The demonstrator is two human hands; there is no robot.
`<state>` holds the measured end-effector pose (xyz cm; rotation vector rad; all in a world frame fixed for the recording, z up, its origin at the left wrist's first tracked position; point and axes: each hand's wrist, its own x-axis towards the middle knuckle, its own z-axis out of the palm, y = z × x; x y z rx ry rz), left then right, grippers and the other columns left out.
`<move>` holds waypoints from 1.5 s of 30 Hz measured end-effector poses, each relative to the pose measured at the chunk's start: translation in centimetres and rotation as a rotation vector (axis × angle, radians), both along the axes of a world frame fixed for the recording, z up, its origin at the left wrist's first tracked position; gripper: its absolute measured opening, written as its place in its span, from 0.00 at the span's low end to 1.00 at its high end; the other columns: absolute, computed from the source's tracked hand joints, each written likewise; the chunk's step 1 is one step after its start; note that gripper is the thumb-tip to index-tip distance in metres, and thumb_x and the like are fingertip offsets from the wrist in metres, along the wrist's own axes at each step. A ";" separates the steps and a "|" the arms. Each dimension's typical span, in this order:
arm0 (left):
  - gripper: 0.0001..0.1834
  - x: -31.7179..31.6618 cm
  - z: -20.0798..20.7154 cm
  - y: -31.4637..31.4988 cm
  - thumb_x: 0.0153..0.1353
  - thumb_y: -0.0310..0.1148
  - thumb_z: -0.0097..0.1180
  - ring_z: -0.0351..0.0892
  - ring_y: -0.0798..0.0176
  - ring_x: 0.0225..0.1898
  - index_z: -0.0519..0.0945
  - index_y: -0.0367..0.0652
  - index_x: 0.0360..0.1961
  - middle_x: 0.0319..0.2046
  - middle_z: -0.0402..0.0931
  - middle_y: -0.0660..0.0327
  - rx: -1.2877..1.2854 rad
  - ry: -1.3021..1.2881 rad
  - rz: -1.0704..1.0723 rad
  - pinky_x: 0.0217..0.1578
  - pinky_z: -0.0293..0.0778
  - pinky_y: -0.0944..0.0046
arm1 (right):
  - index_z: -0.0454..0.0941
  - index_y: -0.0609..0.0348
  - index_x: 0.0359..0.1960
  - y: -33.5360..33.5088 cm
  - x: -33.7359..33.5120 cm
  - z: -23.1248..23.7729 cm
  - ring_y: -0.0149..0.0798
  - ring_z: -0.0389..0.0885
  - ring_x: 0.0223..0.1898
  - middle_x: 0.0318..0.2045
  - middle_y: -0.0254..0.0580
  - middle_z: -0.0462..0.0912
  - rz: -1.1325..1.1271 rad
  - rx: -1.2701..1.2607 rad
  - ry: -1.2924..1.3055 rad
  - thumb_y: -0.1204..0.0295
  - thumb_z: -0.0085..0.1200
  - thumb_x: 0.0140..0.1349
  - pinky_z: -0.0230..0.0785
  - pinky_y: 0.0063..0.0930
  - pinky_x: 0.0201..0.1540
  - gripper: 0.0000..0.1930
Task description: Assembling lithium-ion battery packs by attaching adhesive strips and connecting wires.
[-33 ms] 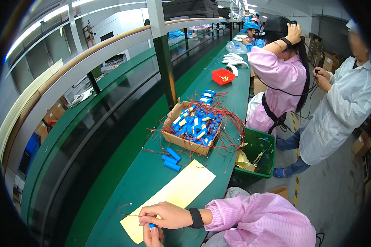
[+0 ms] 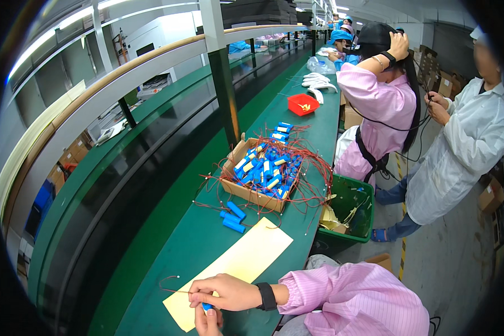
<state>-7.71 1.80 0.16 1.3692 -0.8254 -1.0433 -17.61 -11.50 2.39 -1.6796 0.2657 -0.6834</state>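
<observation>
At the bench's near end my left hand [image 2: 208,323] is closed round a blue cylindrical battery [image 2: 207,306], of which only the end shows. Just above it, my right hand [image 2: 229,292] pinches a thin dark red wire [image 2: 171,290] that curls out past its fingertips to the left. Both hands are over a pale yellow sheet [image 2: 252,249] on the green bench. Past the sheet lie three loose blue batteries [image 2: 233,225]. A cardboard box [image 2: 251,195] beyond them is heaped with wired blue batteries [image 2: 266,171], some with yellow labels.
Red wires [image 2: 316,162] spill over the box's right side. A green bin [image 2: 350,235] with scraps stands against the bench. Farther along are a red tray [image 2: 303,105] and white curved parts [image 2: 319,81]. A metal post [image 2: 224,95] rises at the left; two people stand at the right.
</observation>
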 end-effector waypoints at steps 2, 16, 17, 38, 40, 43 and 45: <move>0.27 -0.1 -0.1 0.1 0.70 0.42 0.44 0.68 0.70 0.45 0.62 0.32 0.61 0.48 0.69 0.62 0.011 -0.008 -0.043 0.45 0.65 0.72 | 0.73 0.59 0.38 -0.2 -0.2 0.5 0.36 0.81 0.23 0.29 0.39 0.84 0.038 0.121 -0.002 0.62 0.44 0.69 0.72 0.26 0.25 0.13; 0.22 -0.4 0.3 -0.9 0.56 0.20 0.60 0.77 0.65 0.39 0.69 0.37 0.52 0.47 0.74 0.55 -0.214 0.155 0.044 0.38 0.73 0.69 | 0.71 0.63 0.39 -1.0 -0.9 0.7 0.28 0.80 0.25 0.30 0.36 0.82 0.189 0.315 -0.083 0.64 0.43 0.70 0.72 0.19 0.28 0.13; 0.22 -0.1 -0.1 -0.8 0.56 0.20 0.60 0.77 0.65 0.39 0.69 0.37 0.52 0.47 0.74 0.55 -0.211 0.159 0.042 0.38 0.73 0.69 | 0.72 0.63 0.38 -1.3 -1.2 0.9 0.28 0.81 0.28 0.30 0.36 0.82 0.187 0.265 -0.060 0.65 0.44 0.70 0.72 0.20 0.33 0.12; 0.06 0.1 -0.8 -2.0 0.60 0.24 0.57 0.78 0.69 0.31 0.77 0.33 0.37 0.30 0.80 0.57 0.118 -0.106 0.062 0.38 0.73 0.71 | 0.78 0.63 0.37 -21.8 -16.5 6.7 0.24 0.77 0.29 0.26 0.36 0.82 -0.720 -0.243 0.091 0.67 0.48 0.68 0.67 0.15 0.33 0.11; 0.06 0.1 -0.9 -1.9 0.60 0.24 0.57 0.78 0.69 0.31 0.77 0.33 0.37 0.30 0.80 0.58 0.124 -0.120 0.062 0.38 0.72 0.71 | 0.78 0.63 0.38 -22.6 -17.0 5.9 0.24 0.77 0.29 0.27 0.35 0.82 -0.729 -0.202 0.140 0.66 0.48 0.68 0.67 0.14 0.33 0.12; 0.07 0.3 -1.0 -1.8 0.57 0.23 0.58 0.77 0.67 0.36 0.77 0.35 0.38 0.33 0.80 0.59 0.155 -0.270 0.098 0.42 0.70 0.69 | 0.77 0.63 0.43 -23.8 -17.8 4.2 0.24 0.77 0.30 0.30 0.36 0.83 -0.742 -0.087 0.310 0.65 0.49 0.67 0.67 0.14 0.32 0.13; 0.10 0.6 -1.0 -2.1 0.53 0.23 0.60 0.76 0.58 0.44 0.77 0.36 0.37 0.38 0.78 0.56 0.089 -0.551 0.189 0.50 0.68 0.62 | 0.74 0.66 0.49 -24.5 -18.4 2.6 0.27 0.78 0.33 0.35 0.40 0.83 -0.916 -0.139 0.302 0.65 0.52 0.65 0.70 0.19 0.35 0.17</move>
